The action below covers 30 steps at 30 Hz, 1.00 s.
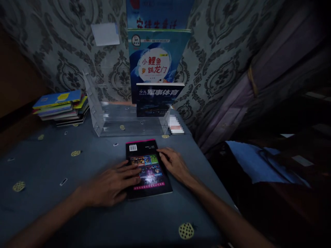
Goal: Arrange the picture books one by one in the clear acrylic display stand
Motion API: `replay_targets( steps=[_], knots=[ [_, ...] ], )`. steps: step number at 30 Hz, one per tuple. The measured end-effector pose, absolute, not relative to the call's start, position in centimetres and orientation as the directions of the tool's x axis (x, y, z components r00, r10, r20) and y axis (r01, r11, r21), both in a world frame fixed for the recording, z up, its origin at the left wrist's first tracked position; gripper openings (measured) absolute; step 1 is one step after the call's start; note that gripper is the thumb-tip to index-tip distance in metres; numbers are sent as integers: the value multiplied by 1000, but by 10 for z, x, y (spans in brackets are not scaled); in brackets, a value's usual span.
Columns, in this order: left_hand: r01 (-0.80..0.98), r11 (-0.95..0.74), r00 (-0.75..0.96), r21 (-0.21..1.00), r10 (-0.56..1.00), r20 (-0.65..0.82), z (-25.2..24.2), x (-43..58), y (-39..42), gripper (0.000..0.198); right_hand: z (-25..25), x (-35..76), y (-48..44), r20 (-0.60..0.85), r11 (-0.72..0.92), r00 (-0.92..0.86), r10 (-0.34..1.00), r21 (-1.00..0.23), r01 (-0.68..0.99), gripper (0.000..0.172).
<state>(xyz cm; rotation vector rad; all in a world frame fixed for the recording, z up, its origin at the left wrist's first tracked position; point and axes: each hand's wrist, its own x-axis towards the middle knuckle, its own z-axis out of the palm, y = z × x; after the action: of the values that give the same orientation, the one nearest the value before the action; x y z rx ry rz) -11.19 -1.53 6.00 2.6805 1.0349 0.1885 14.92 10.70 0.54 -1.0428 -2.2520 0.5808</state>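
A black book (144,151) with a pink top edge lies back cover up on the grey-blue tablecloth (77,206). My left hand (113,184) rests flat on its left side, fingers stretched over the cover. My right hand (174,163) lies on the book's right edge, fingers apart and slightly curled. Behind the book stands a clear acrylic rack (113,117). It holds a dark book (157,98), a blue book (155,58) behind that, and another blue book (160,13) at the top.
A stack of colourful books (60,106) sits at the back left of the table. A white note (104,33) hangs on the patterned wall. Curtains (258,75) and a blue cloth (258,162) lie to the right, past the table's edge.
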Motion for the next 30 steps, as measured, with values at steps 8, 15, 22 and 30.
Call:
replay_targets(
  steps=[8, 15, 22, 30],
  knots=[
    [671, -655, 711, 347, 701, -53, 62, -120, -3, 59, 6, 149, 106, 303, 600, -542, 784, -592, 538, 32],
    [791, -565, 575, 233, 818, 33, 35, -103, 16, 47, 5, 147, 105, 291, 578, -519, 804, -590, 564, 31],
    [776, -602, 591, 188, 798, 115, 21, -102, 41, 43, 7, 144, 104, 295, 579, -510, 808, -560, 593, 30],
    [753, -595, 588, 282, 800, 120, 10, -111, 73, 44, 12, 133, 101, 202, 535, -496, 844, -390, 750, 35]
  ],
)
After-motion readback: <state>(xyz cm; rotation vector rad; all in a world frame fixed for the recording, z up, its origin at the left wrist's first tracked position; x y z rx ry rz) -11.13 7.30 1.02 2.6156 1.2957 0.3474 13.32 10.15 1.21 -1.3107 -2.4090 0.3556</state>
